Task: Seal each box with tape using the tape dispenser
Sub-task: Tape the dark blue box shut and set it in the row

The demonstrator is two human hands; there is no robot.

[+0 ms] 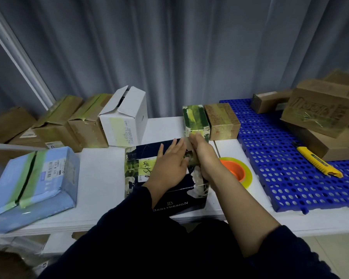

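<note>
A dark navy box point(169, 200) printed "Benlydesign" lies on the white table point(101, 174) right in front of me, its top patched with yellowish tape. My left hand point(169, 164) lies flat on the lid with straight fingers. My right hand point(201, 152) rests edge-down along the box's right side, fingers straight, pressing a tape strip there. A roll of clear yellowish tape point(237, 171) with an orange core lies on the table just right of the box, partly behind my right forearm.
A light blue taped box point(32, 184) sits at the left edge. A white box point(125, 117) with raised flaps, a green taped box point(195, 121) and several brown boxes point(222, 120) line the back. A yellow utility knife point(316, 159) lies on the blue perforated mat point(280, 158).
</note>
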